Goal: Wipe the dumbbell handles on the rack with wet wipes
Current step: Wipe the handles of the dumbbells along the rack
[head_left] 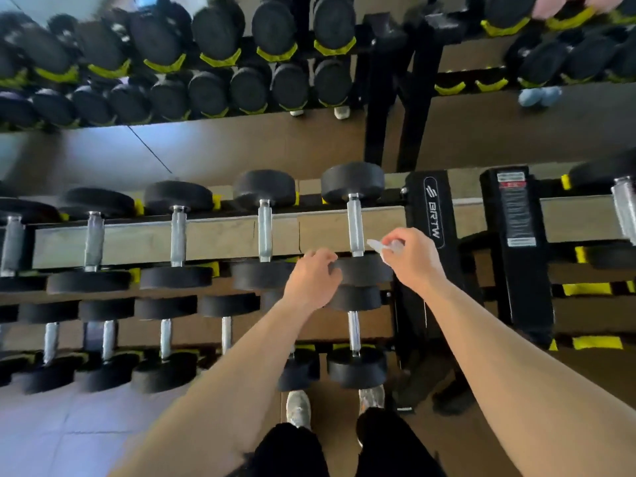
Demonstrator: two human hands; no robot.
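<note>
Steadying the dumbbell (352,182) at the right end of the rack (426,215), the left hand (315,273) curls round its near head (366,270), probably against rolling; the right hand (413,256) pinches a wet wipe (377,246) just beside the handle (355,228)

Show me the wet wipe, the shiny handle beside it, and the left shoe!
wet wipe (377,246): head view, on its white tip.
shiny handle (355,228): head view, middle of the bar.
left shoe (298,407): head view, on its toe.
</note>
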